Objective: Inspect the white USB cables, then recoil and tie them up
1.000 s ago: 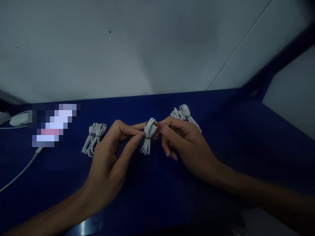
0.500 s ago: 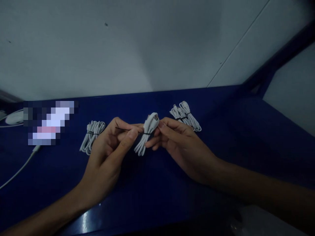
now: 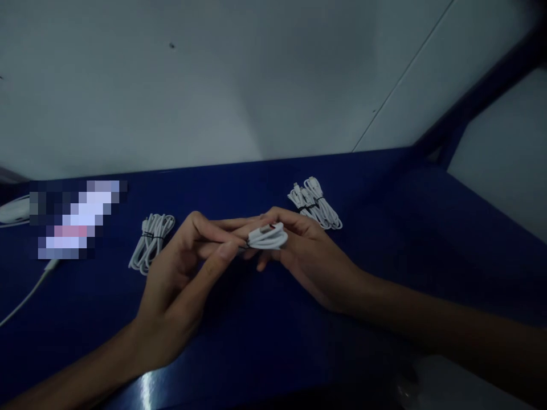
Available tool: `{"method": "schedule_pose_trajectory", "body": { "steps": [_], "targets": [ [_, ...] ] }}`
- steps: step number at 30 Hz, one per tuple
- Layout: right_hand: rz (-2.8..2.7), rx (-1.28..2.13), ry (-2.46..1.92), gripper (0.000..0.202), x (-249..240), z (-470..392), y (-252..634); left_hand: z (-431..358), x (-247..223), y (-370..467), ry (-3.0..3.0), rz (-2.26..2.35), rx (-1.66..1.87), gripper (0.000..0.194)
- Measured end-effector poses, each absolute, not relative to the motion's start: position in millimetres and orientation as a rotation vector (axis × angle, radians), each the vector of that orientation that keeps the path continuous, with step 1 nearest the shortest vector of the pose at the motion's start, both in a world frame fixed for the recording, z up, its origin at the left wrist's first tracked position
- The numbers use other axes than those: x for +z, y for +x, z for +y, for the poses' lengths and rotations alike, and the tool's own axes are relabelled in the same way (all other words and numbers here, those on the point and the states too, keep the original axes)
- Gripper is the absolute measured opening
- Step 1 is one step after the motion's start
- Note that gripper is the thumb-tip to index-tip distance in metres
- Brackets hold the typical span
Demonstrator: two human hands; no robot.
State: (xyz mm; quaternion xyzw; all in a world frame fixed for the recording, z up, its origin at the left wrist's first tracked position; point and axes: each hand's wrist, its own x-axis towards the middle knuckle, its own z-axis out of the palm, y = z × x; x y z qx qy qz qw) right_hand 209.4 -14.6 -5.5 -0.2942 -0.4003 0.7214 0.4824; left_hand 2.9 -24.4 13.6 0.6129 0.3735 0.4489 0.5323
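Note:
A coiled white cable (image 3: pixel 270 237) with a metal plug end is up between my two hands, above the blue table. My left hand (image 3: pixel 200 250) pinches at the bundle's left end, where a bit of dark tie shows between thumb and fingers. My right hand (image 3: pixel 299 242) holds the bundle from behind and from the right, its fingers partly hidden by the cable. Tied white cable bundles (image 3: pixel 154 239) lie beside my left hand, partly behind it. More tied white bundles (image 3: pixel 318 204) rest beyond my right hand.
On the left of the blue table (image 3: pixel 265 341) is a blurred-out bright object (image 3: pixel 83 219) with a white cable (image 3: pixel 29 295) running from it. A white device (image 3: pixel 15 210) sits at the left edge. A pale wall (image 3: pixel 205 102) rises behind the table.
The held bundle has turned from slanting downward to nearly level, its looped end now pointing right. My fingers have come closer together around it. The whole view has shifted slightly.

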Motion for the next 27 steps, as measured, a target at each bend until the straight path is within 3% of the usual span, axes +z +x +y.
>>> {"method": "schedule_pose_trajectory", "body": {
  "steps": [5, 16, 23, 27],
  "targets": [
    [-1.154, 1.609, -0.715, 0.017, -6, -4, 216, -14, 13, -7, 1.767, 0.907, 1.073, 0.011],
    [-0.862, 2.004, -0.837, 0.017, -2, -9, 215, -13, 14, -10, 2.13, 0.799, 0.969, 0.024],
    [-0.979, 1.976, -0.906, 0.023, -8, -7, 219, -9, 13, -10, 2.389, 0.671, 1.009, 0.05],
    [-1.167, 1.721, -0.897, 0.022, -7, -9, 218, -15, 20, -9, 2.343, 0.763, 0.98, 0.046]
  ]
}}
